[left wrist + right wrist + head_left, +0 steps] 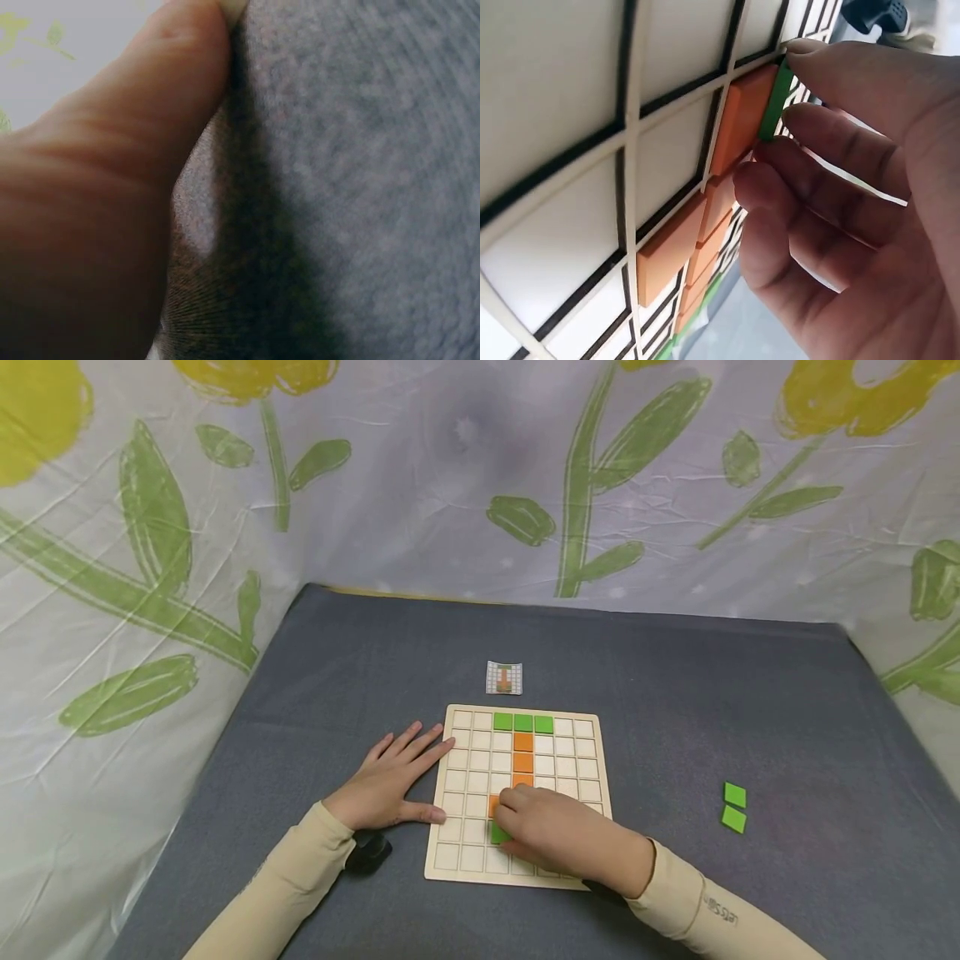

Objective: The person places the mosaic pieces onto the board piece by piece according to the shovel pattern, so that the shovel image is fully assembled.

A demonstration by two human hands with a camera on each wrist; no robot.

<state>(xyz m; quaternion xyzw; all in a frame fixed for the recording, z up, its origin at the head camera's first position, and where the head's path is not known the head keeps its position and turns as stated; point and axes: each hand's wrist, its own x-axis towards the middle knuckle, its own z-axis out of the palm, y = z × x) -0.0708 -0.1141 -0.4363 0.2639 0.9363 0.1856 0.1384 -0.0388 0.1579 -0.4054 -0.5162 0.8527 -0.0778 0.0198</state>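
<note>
A light wooden grid board (429,860) lies on the table with green and orange square tiles in some of its cells. My right hand (566,835) bends over its lower middle. Between my right thumb and fingertips I pinch a green tile (775,103), right beside an orange tile (742,120). Another orange tile (669,255) shows further left in the right wrist view. My left hand (390,781) lies spread at the board's left edge, fingertips and thumb touching it. The left wrist view shows mostly my left thumb (150,97) and cloth. My right hand hides several cells.
Two loose green tiles (734,819) lie on the dark cloth (660,693) to the right of the board. Behind the board is a small pattern card (504,678) with a printed grid. A flower-patterned curtain (420,510) hangs behind the table.
</note>
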